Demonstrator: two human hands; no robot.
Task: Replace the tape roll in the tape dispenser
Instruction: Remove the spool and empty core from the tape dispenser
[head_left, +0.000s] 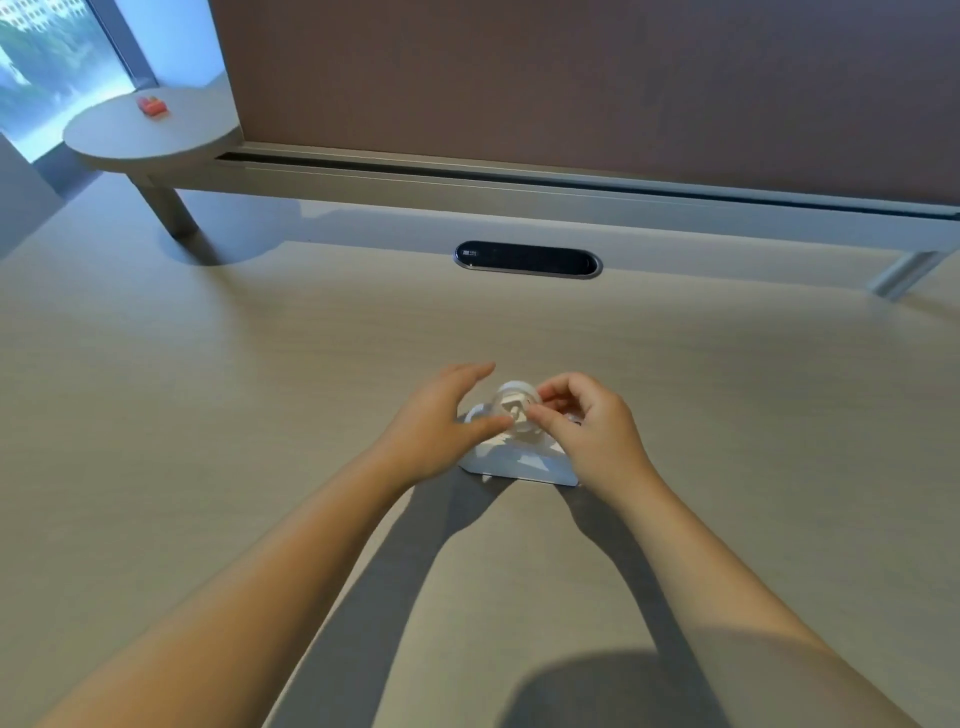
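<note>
Near the centre of the frame, slightly low: a white tape dispenser (519, 460) standing on the pale wood-grain worktop (208, 415), its flat base showing between the two wrists. Seated at the top of the dispenser, a clear tape roll (514, 408) with a pale core, upright and facing the camera. On the left of the roll, the left hand (436, 423), fingers spread loosely and curved, thumb tip touching the roll's lower left edge, the other fingers arched above and behind it without closing. On the right, the right hand (587, 426), fingers drawn narrow, thumb and forefinger pinched together at the roll's right edge; whether on the roll itself or on a loose end of tape, cannot tell, too blurred. Both bare forearms reaching in from the bottom corners, with grey shadows beneath.

Further up, in the middle: a dark oval cable port (527, 259) set into the worktop. Behind it, a brown partition panel (571, 78). In the upper left, a round shelf (150, 132) on a leg, carrying a small red object (152, 105).
</note>
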